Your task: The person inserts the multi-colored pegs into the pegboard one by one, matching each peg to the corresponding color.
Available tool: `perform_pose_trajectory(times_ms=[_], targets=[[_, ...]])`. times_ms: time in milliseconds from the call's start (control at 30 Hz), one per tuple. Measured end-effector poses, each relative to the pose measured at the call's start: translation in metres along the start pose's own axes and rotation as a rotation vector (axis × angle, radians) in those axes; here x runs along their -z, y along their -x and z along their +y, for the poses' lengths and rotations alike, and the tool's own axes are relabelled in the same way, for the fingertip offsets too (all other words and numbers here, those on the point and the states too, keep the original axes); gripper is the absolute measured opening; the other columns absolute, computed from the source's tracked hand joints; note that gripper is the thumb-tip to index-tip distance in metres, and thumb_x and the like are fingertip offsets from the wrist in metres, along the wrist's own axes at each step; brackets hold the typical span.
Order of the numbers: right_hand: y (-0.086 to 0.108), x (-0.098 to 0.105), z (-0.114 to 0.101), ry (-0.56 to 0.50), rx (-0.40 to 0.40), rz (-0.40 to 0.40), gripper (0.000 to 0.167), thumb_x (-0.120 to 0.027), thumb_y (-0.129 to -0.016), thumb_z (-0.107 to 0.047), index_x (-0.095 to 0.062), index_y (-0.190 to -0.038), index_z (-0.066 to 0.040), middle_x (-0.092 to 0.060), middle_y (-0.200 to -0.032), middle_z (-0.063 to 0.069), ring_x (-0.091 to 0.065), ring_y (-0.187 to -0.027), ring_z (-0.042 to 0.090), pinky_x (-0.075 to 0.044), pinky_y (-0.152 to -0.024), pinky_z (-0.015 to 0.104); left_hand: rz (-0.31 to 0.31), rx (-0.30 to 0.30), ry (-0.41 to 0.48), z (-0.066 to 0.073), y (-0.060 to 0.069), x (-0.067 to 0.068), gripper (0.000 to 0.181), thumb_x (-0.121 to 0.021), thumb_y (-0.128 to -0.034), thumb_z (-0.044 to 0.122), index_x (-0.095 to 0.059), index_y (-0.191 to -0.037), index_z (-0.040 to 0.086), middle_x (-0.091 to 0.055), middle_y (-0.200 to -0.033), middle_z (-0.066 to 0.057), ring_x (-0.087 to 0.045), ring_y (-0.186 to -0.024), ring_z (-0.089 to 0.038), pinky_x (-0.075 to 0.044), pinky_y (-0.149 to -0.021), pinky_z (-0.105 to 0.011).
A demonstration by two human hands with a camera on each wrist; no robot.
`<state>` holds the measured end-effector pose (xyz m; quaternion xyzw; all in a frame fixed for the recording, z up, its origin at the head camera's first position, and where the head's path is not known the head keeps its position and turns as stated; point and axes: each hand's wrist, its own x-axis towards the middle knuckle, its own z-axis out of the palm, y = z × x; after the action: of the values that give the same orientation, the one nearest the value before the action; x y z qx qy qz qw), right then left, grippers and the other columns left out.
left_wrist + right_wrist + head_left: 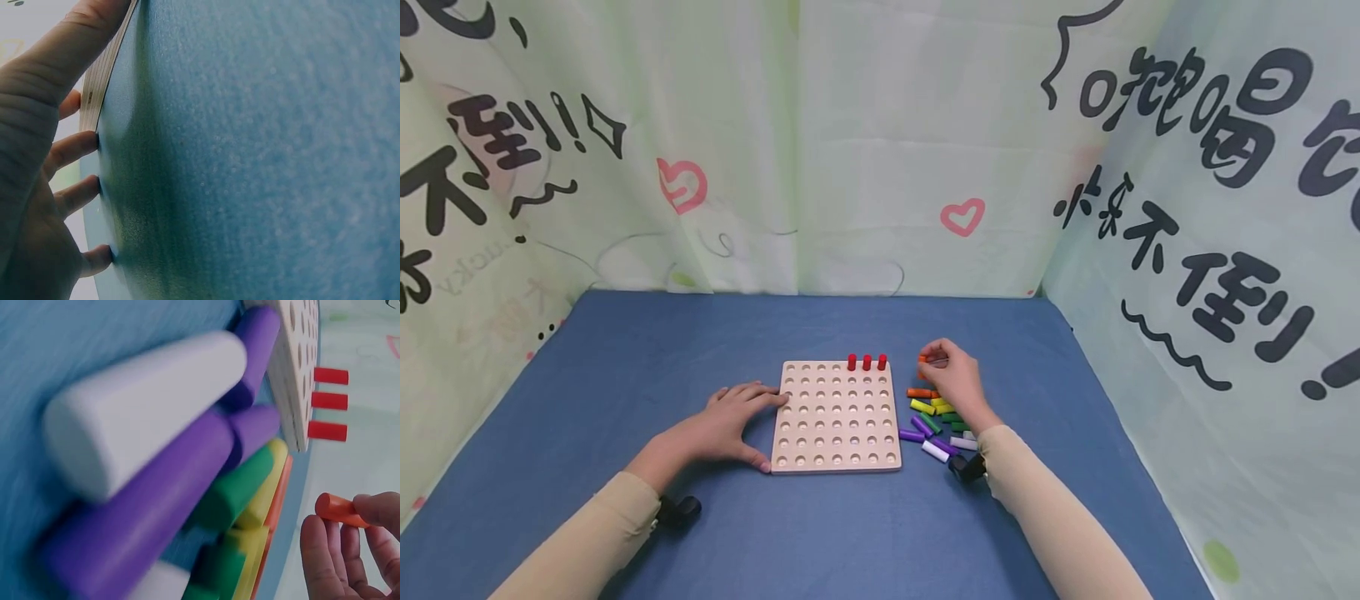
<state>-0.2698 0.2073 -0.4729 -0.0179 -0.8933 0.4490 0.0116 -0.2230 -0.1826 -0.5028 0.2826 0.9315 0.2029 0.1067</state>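
Observation:
A pale wooden pegboard [837, 417] with rows of round holes lies flat on the blue cloth. Three red pegs [867, 362] stand in its far row, toward the right corner. My left hand [730, 421] rests at the board's left side, fingers spread and straight, thumb by the near left corner. In the left wrist view the thumb touches the board's edge [100, 87]. Right of the board, my right hand [955, 377] pinches an orange peg [340, 509] between thumb and fingers, lifted above the cloth. Part of that peg is hidden by the fingers.
Loose pegs lie piled right of the board: orange [919, 392], yellow [922, 407], green [931, 422], purple [912, 436] and white [935, 452]. One purple peg is against the board's right edge. A printed curtain [865, 150] surrounds the table's back and sides.

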Motion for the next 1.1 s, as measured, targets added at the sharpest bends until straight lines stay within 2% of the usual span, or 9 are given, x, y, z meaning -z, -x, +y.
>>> perform_pose_trajectory(times_ms=[200,567,700,900,1100], targets=[[-0.003,-0.013,-0.008,0.003,0.0,0.014,0.018,-0.074,-0.096,-0.017,-0.066,-0.111,-0.012,-0.069,-0.111,0.009,-0.07,-0.096,0.025,-0.06,-0.081,0.038,0.001,-0.005,0.004,-0.001,-0.001,-0.001,0.108,-0.086,-0.0679,0.068,-0.047,-0.156,0.02,-0.043,-0.16,-0.013,-0.032,-0.151,-0.042,-0.018,-0.114,-0.077],[0.001,-0.035,-0.017,-0.03,0.001,0.018,0.019,-0.078,-0.093,-0.017,-0.065,-0.106,-0.01,-0.068,-0.107,0.01,-0.068,-0.086,0.021,-0.055,-0.062,0.029,0.0,-0.001,0.002,0.0,-0.002,0.0,0.107,-0.087,-0.0681,0.066,-0.048,-0.155,0.019,-0.043,-0.159,-0.014,-0.031,-0.151,-0.042,-0.017,-0.114,-0.077],[0.001,-0.039,-0.021,-0.022,-0.012,0.028,0.018,-0.079,-0.093,-0.018,-0.065,-0.103,-0.012,-0.068,-0.105,0.009,-0.067,-0.086,0.021,-0.052,-0.065,0.028,0.002,-0.006,0.007,0.0,-0.002,0.0,0.106,-0.088,-0.0685,0.065,-0.048,-0.155,0.019,-0.044,-0.159,-0.014,-0.032,-0.151,-0.042,-0.018,-0.114,-0.078],[-0.002,-0.046,-0.022,-0.002,-0.004,0.025,0.017,-0.078,-0.093,-0.018,-0.066,-0.102,-0.011,-0.069,-0.105,0.009,-0.068,-0.088,0.021,-0.055,-0.072,0.03,0.006,-0.005,0.014,-0.001,0.0,-0.001,0.107,-0.087,-0.0684,0.067,-0.047,-0.156,0.019,-0.043,-0.16,-0.014,-0.031,-0.151,-0.042,-0.018,-0.114,-0.077],[-0.003,-0.048,-0.018,0.0,-0.009,0.014,0.015,-0.077,-0.093,-0.015,-0.066,-0.101,-0.01,-0.069,-0.104,0.009,-0.069,-0.087,0.021,-0.056,-0.073,0.031,0.014,-0.013,0.013,0.0,0.0,0.0,0.107,-0.087,-0.0686,0.066,-0.047,-0.155,0.019,-0.043,-0.159,-0.015,-0.032,-0.151,-0.043,-0.017,-0.114,-0.078]])
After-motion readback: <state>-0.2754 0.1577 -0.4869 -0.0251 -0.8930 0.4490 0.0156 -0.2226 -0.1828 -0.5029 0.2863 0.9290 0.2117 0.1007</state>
